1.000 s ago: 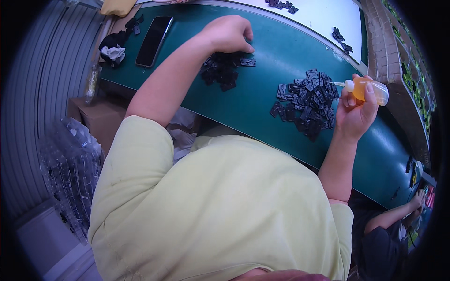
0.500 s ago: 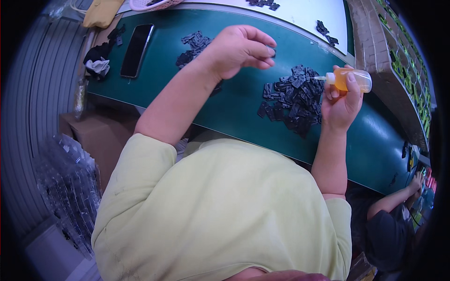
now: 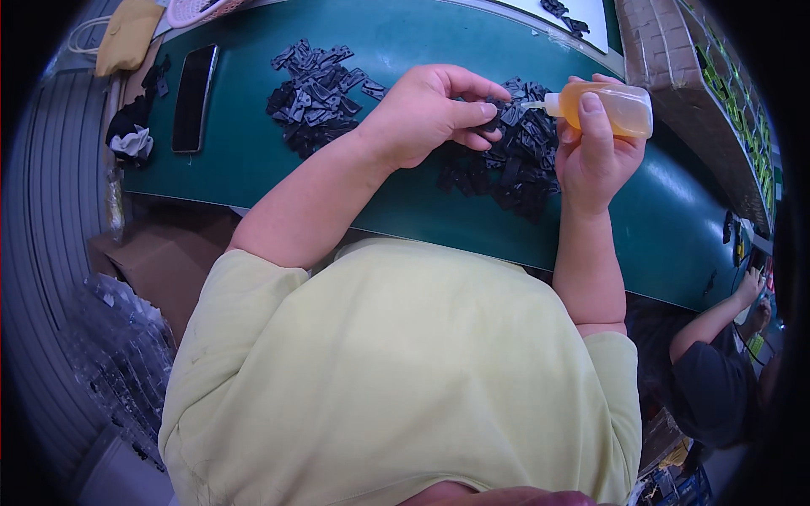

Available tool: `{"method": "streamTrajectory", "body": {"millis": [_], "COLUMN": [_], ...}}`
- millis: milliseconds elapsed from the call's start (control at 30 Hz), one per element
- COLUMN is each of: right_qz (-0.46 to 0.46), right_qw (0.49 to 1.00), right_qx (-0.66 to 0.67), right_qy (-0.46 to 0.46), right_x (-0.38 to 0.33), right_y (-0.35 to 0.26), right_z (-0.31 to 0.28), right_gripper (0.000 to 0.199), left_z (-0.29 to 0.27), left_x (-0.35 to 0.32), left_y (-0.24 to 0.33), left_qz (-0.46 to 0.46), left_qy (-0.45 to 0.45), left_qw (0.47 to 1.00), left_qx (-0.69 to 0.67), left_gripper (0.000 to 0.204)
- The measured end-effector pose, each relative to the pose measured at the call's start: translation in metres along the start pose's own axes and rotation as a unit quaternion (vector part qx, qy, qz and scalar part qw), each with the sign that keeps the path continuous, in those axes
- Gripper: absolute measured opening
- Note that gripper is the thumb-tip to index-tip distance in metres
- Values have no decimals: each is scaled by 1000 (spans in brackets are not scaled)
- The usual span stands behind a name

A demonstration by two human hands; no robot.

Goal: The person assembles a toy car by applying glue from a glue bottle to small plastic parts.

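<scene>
Between the thumb and fingers of my left hand (image 3: 422,118) is a small black plastic part (image 3: 489,125), mostly covered by the fingertips. My right hand (image 3: 595,164) is wrapped round a clear squeeze bottle (image 3: 623,110) of amber liquid, tilted on its side. The bottle's thin nozzle points left and reaches close to the black part; whether it touches I cannot tell. Under and behind both hands lies a heap of black plastic parts (image 3: 515,169) on the green table (image 3: 422,202). A second heap of like parts (image 3: 312,97) sits left of my left hand.
A phone (image 3: 195,97) lies at the table's left, with dark and grey cloth (image 3: 131,139) beside it. A pink basket (image 3: 181,12) and yellow pouch (image 3: 126,38) are at the far left. A tall carton (image 3: 671,55) borders the right. Another person (image 3: 713,371) works at lower right.
My left hand and the bottle in my right hand have come closer together, the nozzle now near the held part. The view has shifted, showing more of the left heap.
</scene>
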State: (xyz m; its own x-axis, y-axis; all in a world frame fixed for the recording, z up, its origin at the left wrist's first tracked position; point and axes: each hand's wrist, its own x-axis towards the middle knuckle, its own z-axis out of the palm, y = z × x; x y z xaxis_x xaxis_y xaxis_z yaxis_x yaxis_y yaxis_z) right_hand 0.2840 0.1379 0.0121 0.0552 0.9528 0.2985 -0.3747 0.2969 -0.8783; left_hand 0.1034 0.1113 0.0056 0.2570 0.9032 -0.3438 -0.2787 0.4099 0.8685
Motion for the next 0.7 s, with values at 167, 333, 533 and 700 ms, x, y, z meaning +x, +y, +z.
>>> {"method": "streamTrajectory", "body": {"millis": [167, 333, 533, 700], "right_qz": [-44, -44, -52, -56], "right_qw": [995, 995, 995, 994], "right_qx": [-76, -76, -77, -88], "right_qy": [-56, -51, -38, -41], "right_x": [-1, -2, -3, -3], "right_y": [7, 7, 6, 8], "right_z": [-9, -8, -1, -2], "right_gripper": [25, 24, 24, 25], "left_z": [0, -1, 0, 0], "left_x": [-2, -2, -2, -3], "left_y": [-1, 0, 0, 0], "left_qz": [9, 6, 6, 12], "left_qy": [14, 24, 32, 29], "left_qw": [1000, 1000, 999, 999], "left_qx": [10, 15, 28, 25], "left_gripper": [20, 19, 19, 19]}}
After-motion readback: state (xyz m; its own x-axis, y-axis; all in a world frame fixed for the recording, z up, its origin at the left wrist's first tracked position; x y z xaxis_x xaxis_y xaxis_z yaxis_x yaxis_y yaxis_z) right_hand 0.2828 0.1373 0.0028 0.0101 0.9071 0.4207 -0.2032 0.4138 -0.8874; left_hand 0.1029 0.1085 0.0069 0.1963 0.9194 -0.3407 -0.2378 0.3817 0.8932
